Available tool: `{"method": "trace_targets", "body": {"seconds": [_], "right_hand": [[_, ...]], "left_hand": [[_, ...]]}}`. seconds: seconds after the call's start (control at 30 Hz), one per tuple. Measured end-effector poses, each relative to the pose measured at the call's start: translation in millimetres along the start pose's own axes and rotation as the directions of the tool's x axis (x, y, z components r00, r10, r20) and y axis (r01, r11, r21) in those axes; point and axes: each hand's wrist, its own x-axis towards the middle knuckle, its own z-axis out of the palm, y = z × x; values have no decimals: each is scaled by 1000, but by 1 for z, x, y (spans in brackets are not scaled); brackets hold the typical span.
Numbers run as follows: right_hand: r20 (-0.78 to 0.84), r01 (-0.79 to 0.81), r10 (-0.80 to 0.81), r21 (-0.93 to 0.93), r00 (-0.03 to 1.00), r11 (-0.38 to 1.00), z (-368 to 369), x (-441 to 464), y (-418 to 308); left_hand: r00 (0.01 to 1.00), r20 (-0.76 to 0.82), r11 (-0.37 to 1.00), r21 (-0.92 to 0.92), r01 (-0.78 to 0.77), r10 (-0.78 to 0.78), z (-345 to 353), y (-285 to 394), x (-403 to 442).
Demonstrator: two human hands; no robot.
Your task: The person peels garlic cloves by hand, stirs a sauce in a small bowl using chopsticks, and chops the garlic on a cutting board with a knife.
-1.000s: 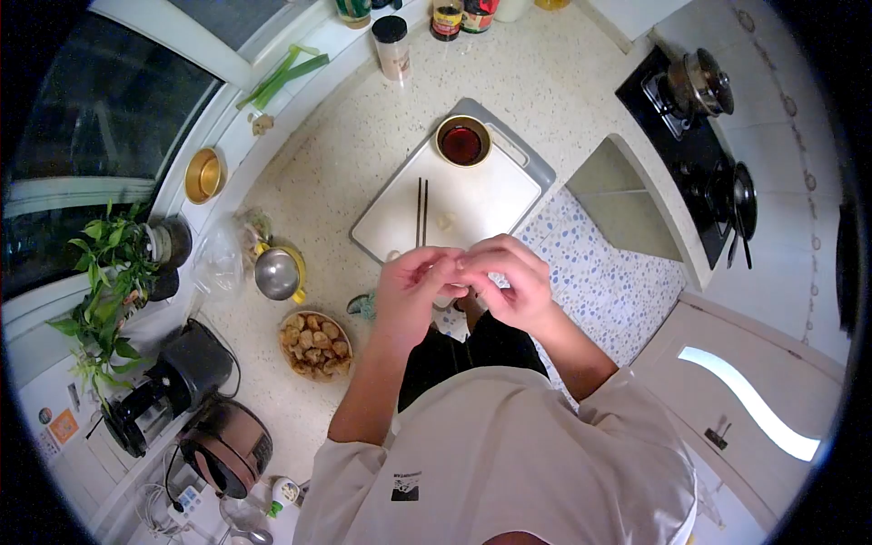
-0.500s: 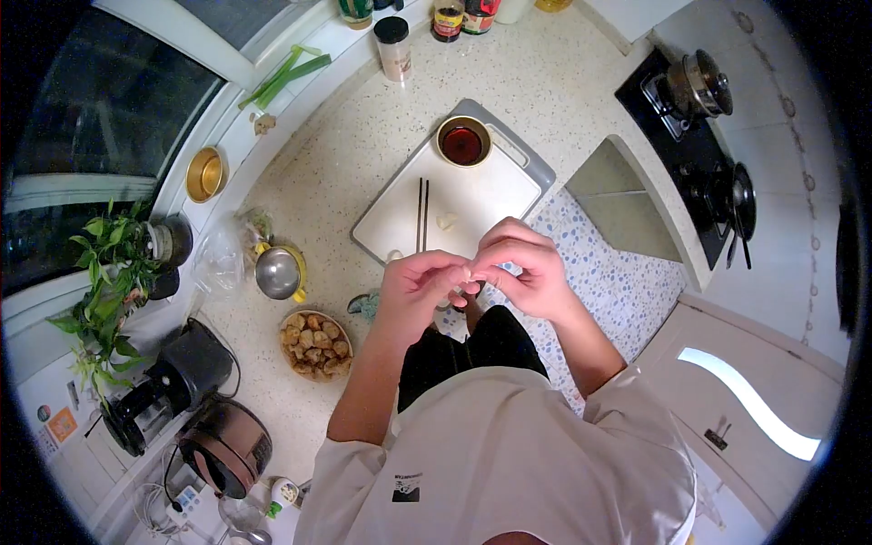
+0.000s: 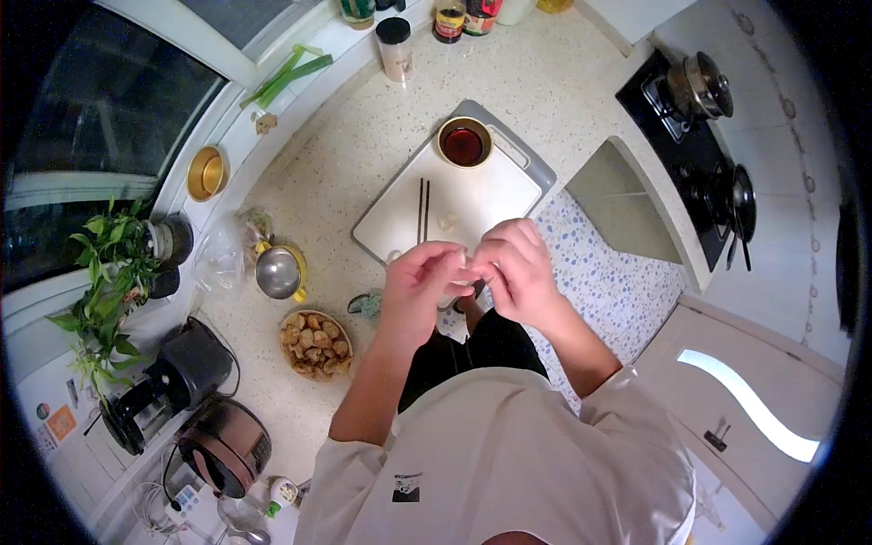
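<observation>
In front of my body, my left hand (image 3: 420,286) and my right hand (image 3: 516,274) meet with fingertips pinched together. Between them is a small pale piece, apparently a garlic clove (image 3: 467,260), mostly covered by the fingers. Just beyond lies a white cutting board (image 3: 386,218) with a grey edge. On it rest pale clove-like pieces (image 3: 446,222) and a pair of dark chopsticks (image 3: 423,207). A bowl (image 3: 491,138) of dark reddish-brown liquid sits at the board's far end. Another whitish bit (image 3: 393,257) shows beside my left hand.
To the left stand a bowl of brown chunks (image 3: 315,340), a metal cup with yellow handles (image 3: 279,272) and a plastic bag (image 3: 220,259). Green onion (image 3: 286,79) lies on the sill. A rice cooker (image 3: 227,445) is lower left; a stove (image 3: 677,136) is right.
Both hands have shifted slightly; the right fingers have curled closer and turned against the left fingertips. The pinched piece stays between them. Nothing on the counter has moved.
</observation>
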Motion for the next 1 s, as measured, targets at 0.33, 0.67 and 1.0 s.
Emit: {"method": "trace_targets", "body": {"seconds": [0.33,0.67,1.0], "right_hand": [[-57,-339,444,560,894,755,18,-24,-5],[-19,-494,617,579,787,649,31,-30,-6],[-45,-514,553,313,832,799,19,-22,-12]], "left_hand": [[992,-33,985,-119,-127,124,4,-10,1],[964,-46,958,138,-252,260,3,-19,4],[875,-45,778,480,-405,482,15,-11,-1]]}}
